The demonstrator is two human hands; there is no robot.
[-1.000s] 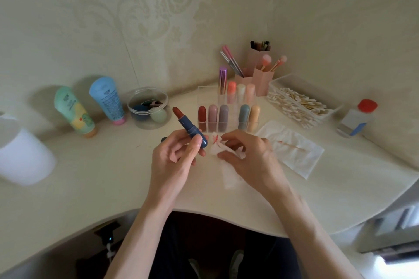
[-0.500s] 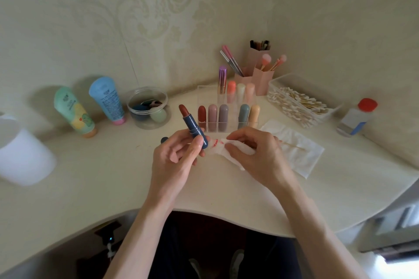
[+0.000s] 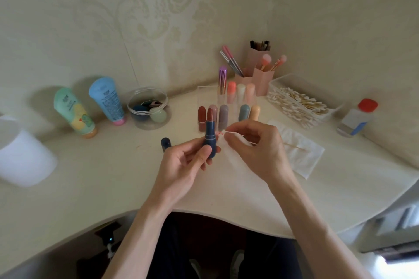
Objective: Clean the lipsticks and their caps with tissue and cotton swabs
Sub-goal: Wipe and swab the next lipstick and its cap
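Lipstick [image 3: 210,140] in navy casing is standing upright, its base pinched in the left hand [image 3: 183,165]; the right hand [image 3: 260,147] is pinching a red-stained tissue [image 3: 225,146] just beside it. Wiping lightly around the collar, sparing the bullet, seems wisest. A clear tray [image 3: 275,81] is holding cotton swabs [image 3: 297,103], an acrylic organiser [image 3: 204,92] capped lipsticks [image 3: 223,115].

Dim, soft light from the right, the green tube [image 3: 73,112] casting a shadow leftward, edges bowed.

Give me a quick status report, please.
Left hand grips uncapped blue lipstick. Right hand pinches stained tissue beside it. Blue cap apart; nothing blocking.
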